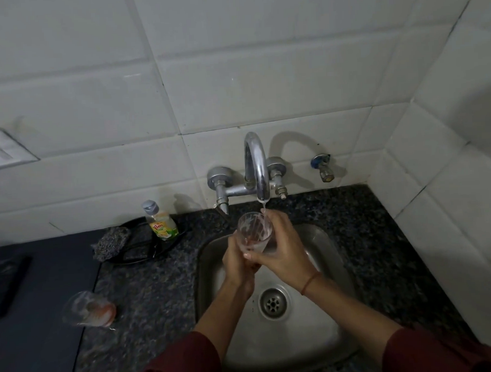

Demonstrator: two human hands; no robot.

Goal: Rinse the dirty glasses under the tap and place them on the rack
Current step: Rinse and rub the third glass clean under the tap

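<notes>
While thin stream from tap (259, 171) hits rim of glass (250, 229) just below spout, left hand (237, 260) curls round base, right hand (282, 247) wraps side. Wet grip could slip; rim close under spout, could chip. Second glass (89, 308) waits well left-below tap.

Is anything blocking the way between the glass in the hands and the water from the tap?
Nothing visible. The left hand and right hand hold the glass right under the tap, over the sink; the thin stream reaches its rim.
</notes>
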